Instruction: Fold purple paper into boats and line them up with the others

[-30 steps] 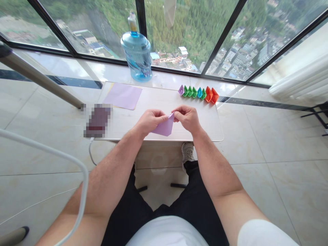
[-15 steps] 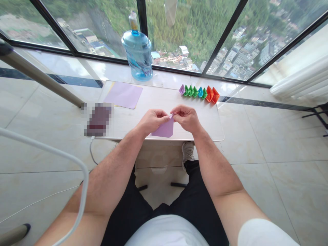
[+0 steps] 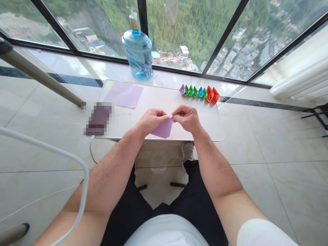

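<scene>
Pinching: left hand [image 3: 151, 120], right hand [image 3: 187, 118] | lilac paper [image 3: 163, 130] | folded, smooth, blunt lower corner

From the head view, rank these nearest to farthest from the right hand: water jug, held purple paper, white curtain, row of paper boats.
1. Held purple paper: pinched by the right hand.
2. Row of paper boats: just beyond that hand, along the far edge of the table.
3. Water jug: farther off, to the left.
4. White curtain: far right.

Two hands [image 3: 153, 119], one held purple paper [image 3: 163, 130], eight origami pieces [image 3: 191, 91], one bottle [image 3: 138, 54]
</scene>
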The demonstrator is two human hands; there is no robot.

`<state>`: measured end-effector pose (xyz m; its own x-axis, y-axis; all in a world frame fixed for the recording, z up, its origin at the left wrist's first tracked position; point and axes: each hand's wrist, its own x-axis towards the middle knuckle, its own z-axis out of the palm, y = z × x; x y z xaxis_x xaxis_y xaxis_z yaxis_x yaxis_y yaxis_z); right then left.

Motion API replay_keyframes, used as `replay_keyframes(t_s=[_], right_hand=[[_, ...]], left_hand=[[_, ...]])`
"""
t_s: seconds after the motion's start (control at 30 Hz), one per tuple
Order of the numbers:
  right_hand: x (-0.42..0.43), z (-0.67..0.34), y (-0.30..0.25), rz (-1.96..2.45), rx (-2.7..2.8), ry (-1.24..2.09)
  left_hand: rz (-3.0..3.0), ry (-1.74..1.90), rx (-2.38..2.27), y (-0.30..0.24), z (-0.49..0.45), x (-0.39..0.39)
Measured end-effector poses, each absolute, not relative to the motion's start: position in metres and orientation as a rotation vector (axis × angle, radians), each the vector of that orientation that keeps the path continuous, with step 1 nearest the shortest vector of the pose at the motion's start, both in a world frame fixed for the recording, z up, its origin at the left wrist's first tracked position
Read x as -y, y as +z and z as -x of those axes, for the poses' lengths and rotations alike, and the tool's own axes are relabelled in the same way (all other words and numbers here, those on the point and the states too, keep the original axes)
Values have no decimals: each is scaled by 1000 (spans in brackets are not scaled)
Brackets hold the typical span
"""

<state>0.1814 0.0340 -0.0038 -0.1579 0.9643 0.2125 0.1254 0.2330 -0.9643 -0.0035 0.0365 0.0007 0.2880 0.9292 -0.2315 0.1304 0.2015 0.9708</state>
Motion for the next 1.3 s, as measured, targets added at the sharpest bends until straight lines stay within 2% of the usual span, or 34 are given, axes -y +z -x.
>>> replay_keyframes(t_s=[0.27, 0.53, 0.9, 1.3], right_hand=[[-38, -178, -4, 1107, 1514, 1182], [-37, -179, -1, 1166, 1446, 1120], [-36, -172, -8, 1230, 1451, 1019], [-36, -171, -5, 1234, 1412, 1063]], left_hand=[[-1400, 938, -1190, 0, -1, -33], [-1496, 1051, -1223, 0, -6, -30], [-1406, 1023, -1226, -3, -8, -30], [-1435, 1021, -1225, -4, -6, -31]])
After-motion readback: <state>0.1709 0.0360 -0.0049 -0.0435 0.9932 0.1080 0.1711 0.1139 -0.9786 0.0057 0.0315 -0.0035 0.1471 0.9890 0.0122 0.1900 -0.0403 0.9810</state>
